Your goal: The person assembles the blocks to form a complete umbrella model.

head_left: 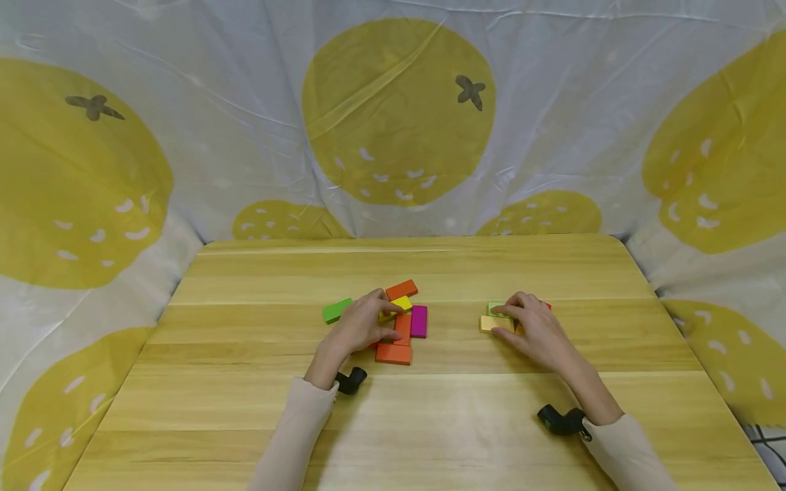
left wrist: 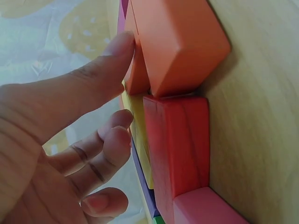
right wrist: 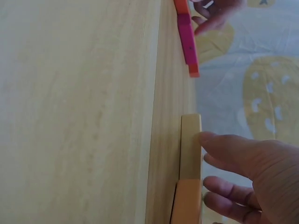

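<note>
1. Left sleeve [head_left: 295,436] and right sleeve [head_left: 632,455], pale, foremost; black wrist cameras, left [head_left: 353,380] and right [head_left: 561,421], beside the cuffs.
2. Worktop [head_left: 479,436], wood-grained; far edge and both far corners visible, near edge out of frame.
3. Left hand [head_left: 361,322], one: over the larger group; fingers loosely bent, wide gap to the thumb, nothing gripped. Thumb tip close to the middle orange block [head_left: 402,326]; contact cannot be told.
4. Larger group, flat blocks, just left of the worktop's middle: far orange block [head_left: 402,289] nearest the far edge; yellow block [head_left: 403,303]; purple block [head_left: 419,321] on the right; near orange block [head_left: 394,354]; green block [head_left: 337,311] toward the left edge. Red block [left wrist: 180,144] and pink block [left wrist: 208,207] show at the left wrist.
5. Right hand [head_left: 537,326], one: fingers relaxed, thumb apart, thumb tip at the tan block [head_left: 489,323]; no firm grip apparent.
6. Smaller group, between middle and right edge: tan block, light green block [head_left: 494,307] behind it, others partly covered.
7. Step, as judged: arranging blocks within both groups.
8. Next move calls for: thumb and fingertips closing on one block, neighbours undisturbed.
</note>
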{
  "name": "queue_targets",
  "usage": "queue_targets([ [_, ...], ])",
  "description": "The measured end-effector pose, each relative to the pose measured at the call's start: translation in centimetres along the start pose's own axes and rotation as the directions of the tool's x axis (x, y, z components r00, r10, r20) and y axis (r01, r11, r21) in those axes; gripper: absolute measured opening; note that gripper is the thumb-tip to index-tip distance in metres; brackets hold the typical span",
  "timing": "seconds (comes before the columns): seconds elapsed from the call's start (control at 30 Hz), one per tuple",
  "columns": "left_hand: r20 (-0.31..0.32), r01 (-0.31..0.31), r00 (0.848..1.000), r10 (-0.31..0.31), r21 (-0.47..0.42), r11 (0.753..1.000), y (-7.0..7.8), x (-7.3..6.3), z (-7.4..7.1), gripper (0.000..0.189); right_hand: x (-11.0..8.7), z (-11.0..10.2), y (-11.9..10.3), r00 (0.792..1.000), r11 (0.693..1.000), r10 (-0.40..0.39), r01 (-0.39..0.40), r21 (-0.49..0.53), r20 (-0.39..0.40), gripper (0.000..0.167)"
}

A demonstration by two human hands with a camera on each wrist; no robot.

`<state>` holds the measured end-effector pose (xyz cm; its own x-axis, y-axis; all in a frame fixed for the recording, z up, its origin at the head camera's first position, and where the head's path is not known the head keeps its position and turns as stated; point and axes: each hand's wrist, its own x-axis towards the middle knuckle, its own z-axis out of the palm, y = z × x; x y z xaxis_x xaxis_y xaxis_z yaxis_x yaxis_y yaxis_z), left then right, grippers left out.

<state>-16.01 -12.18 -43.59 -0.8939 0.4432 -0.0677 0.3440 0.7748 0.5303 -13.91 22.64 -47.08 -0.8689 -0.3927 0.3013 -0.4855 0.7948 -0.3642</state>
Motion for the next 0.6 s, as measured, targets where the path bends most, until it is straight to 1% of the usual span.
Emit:
queue_targets([
  [0.13,-0.002,0.006,1.000,-0.006,-0.004,1.000,-0.04,-0.01,-0.08,0.044,0.04,-0.07,0.18,1.000,0.999,-0.008,0.008,0.040,0.005,0.028],
  [0.3,0.000,0.007,1.000,-0.007,-0.008,1.000,0.04,-0.05,-0.04,0.045,0.14,-0.04,0.10,0.999,0.996,0.023,-0.028,0.087,0.048,0.029],
  [0.43,0.009,0.005,1.000,-0.005,0.010,1.000,0.19,-0.09,-0.07,0.048,0.21,0.09,-0.12,0.997,0.994,0.026,-0.033,0.103,0.072,0.033],
  [0.6,0.014,-0.015,1.000,0.014,0.046,0.999,0.47,-0.13,-0.14,0.049,0.29,0.43,-0.39,0.997,0.992,0.008,-0.018,0.122,0.078,0.034],
])
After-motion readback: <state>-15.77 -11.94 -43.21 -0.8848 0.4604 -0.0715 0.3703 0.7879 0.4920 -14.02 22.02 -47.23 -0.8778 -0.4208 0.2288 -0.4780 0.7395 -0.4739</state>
